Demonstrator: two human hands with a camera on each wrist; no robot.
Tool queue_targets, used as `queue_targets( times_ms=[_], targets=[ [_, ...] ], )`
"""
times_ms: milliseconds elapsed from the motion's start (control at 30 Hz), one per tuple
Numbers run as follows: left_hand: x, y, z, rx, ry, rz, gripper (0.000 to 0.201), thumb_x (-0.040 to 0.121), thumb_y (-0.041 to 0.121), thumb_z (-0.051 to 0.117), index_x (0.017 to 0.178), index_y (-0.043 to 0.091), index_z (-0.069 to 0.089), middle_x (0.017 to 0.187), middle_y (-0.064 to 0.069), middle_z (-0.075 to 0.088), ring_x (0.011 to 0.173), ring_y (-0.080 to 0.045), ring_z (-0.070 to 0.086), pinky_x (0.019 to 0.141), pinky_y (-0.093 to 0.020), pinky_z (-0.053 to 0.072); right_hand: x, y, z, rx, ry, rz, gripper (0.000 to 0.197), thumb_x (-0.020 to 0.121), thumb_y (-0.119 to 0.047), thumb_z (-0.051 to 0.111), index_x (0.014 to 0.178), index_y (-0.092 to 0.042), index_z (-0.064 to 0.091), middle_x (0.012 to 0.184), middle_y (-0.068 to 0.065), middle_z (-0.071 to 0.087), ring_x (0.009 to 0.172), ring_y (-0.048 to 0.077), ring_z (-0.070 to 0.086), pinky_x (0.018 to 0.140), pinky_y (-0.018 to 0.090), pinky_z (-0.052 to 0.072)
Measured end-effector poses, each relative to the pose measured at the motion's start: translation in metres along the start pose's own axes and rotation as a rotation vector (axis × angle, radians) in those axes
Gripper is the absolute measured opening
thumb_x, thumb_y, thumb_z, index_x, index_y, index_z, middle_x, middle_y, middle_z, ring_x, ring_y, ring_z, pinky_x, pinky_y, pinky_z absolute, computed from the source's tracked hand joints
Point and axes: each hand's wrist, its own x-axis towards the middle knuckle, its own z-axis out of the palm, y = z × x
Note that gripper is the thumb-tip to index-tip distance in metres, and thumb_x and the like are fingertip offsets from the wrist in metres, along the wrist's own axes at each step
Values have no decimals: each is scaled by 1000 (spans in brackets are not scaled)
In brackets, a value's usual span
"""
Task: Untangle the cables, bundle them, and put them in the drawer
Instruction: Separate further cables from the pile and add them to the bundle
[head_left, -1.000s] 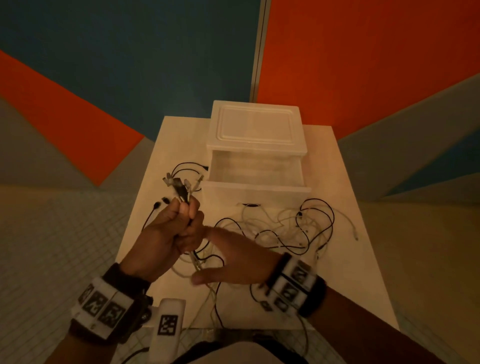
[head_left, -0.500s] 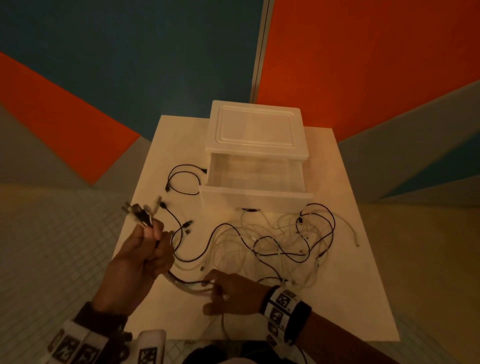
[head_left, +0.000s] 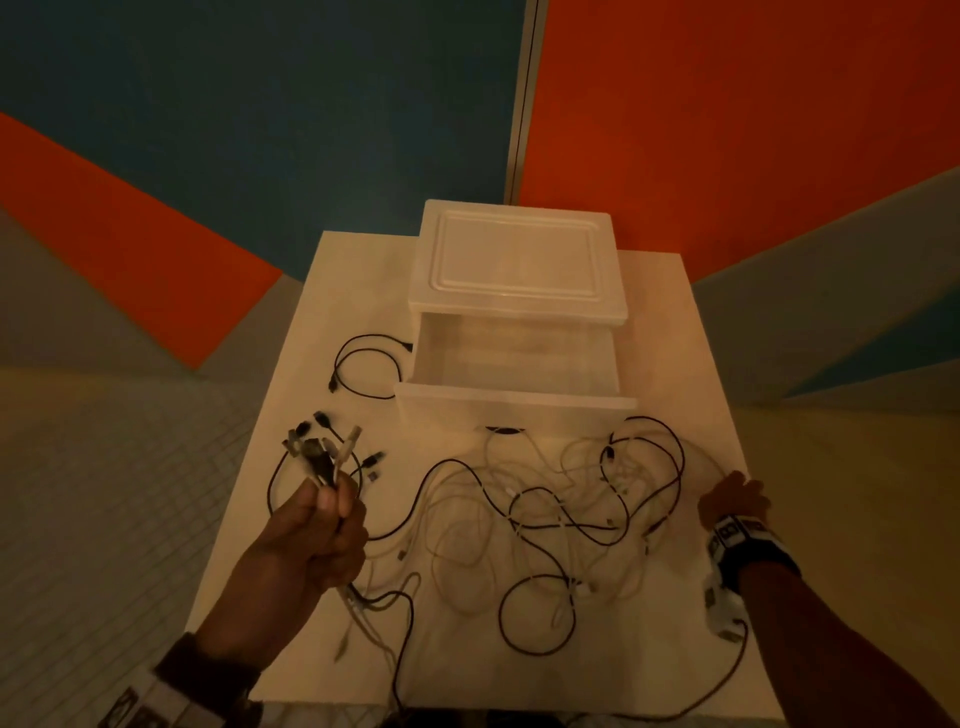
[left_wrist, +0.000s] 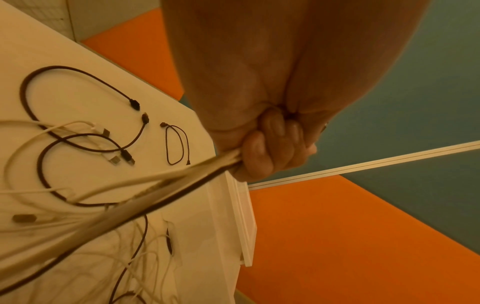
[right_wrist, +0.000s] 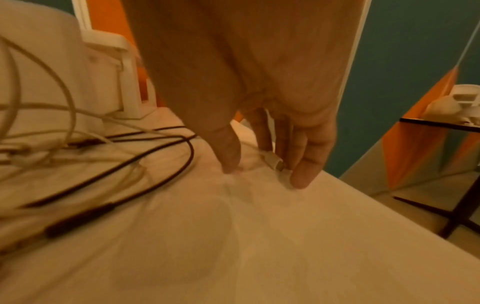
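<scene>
My left hand (head_left: 332, 509) is raised over the table's left side and grips a bunch of cable ends (head_left: 322, 457), black and white, with their plugs fanned out above the fist. In the left wrist view the curled fingers (left_wrist: 270, 150) clamp the cable strands (left_wrist: 166, 185), which run down to the table. A loose tangle of black and white cables (head_left: 561, 504) covers the middle of the table. My right hand (head_left: 737, 488) is at the table's right edge. There its straight fingers (right_wrist: 303, 164) and thumb touch down around a white cable plug (right_wrist: 272, 161).
A white plastic drawer unit (head_left: 519, 270) stands at the back of the white table (head_left: 675, 364), its drawer (head_left: 514, 402) pulled open and empty. A separate black cable (head_left: 363, 369) lies coiled left of the drawer. A cord hangs off the front right edge.
My right hand has left the cables by my left hand and swept across to the table's right edge. The left hand has drawn its bunch of cable ends leftwards and keeps gripping it.
</scene>
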Motion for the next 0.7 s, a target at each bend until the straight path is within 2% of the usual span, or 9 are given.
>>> queue_targets(
  times_ms=[67, 200, 300, 400, 467, 500, 567, 633, 700],
  targets=[
    [1, -2, 4, -4, 6, 2, 34, 70, 44, 82, 78, 18, 62, 62, 4, 36, 48, -5, 25, 45, -23, 20, 10, 2, 13, -20, -2, -8, 52, 102, -22, 34, 149, -5, 20, 155, 22, 17, 140, 40, 24, 111, 48, 30],
    [2, -3, 7, 6, 33, -9, 35, 66, 46, 84, 77, 19, 64, 62, 3, 37, 47, -5, 27, 44, -22, 22, -1, -9, -10, 125, 91, -80, 42, 99, -14, 43, 135, 8, 39, 135, 32, 46, 123, 45, 47, 100, 51, 42],
    [3, -1, 7, 23, 22, -10, 37, 70, 47, 82, 77, 17, 61, 63, 1, 32, 48, -6, 24, 44, -21, 25, -28, -18, -67, 370, 413, -213, 26, 95, -10, 49, 102, 13, 57, 104, 35, 62, 94, 46, 60, 76, 47, 47],
    [7, 1, 6, 23, -10, 8, 37, 75, 44, 78, 79, 15, 56, 64, 0, 28, 48, -6, 24, 44, -22, 27, -72, -20, -139, 729, 648, -469, 19, 91, -14, 52, 90, -3, 66, 83, 17, 65, 75, 30, 58, 69, 33, 40],
    [10, 2, 7, 28, -36, 26, 36, 77, 43, 77, 80, 15, 55, 64, 0, 30, 48, -7, 24, 45, -22, 26, -110, -23, -185, 1154, 603, -689, 16, 87, -11, 57, 85, -25, 65, 78, -10, 64, 75, 13, 57, 70, 29, 45],
    [11, 3, 8, 28, -47, 32, 36, 78, 43, 76, 81, 14, 55, 64, 0, 31, 48, -7, 24, 45, -22, 25, -129, -24, -203, 1334, 555, -819, 19, 88, -10, 59, 83, -28, 62, 76, -15, 63, 73, 7, 57, 69, 24, 47],
    [13, 5, 13, 27, -73, 46, 34, 79, 43, 75, 80, 15, 56, 64, 1, 32, 49, -7, 25, 45, -23, 24, -157, -28, -230, 1584, 328, -1009, 10, 93, -15, 61, 90, -25, 61, 84, -13, 64, 77, 6, 57, 69, 21, 49],
    [14, 7, 18, 42, -94, 66, 33, 78, 44, 75, 80, 17, 56, 63, 3, 34, 49, -6, 26, 46, -23, 23, -172, -36, -245, 1720, 25, -1097, 6, 94, -25, 61, 99, -22, 61, 94, -8, 62, 85, 9, 57, 77, 25, 48],
    [16, 10, 23, 61, -112, 87, 32, 79, 45, 74, 80, 18, 56, 64, 2, 33, 49, -6, 26, 47, -23, 23, -190, -49, -254, 1708, -70, -1105, 14, 88, -34, 68, 98, -25, 62, 100, -5, 63, 93, 13, 60, 83, 31, 48]
  ],
)
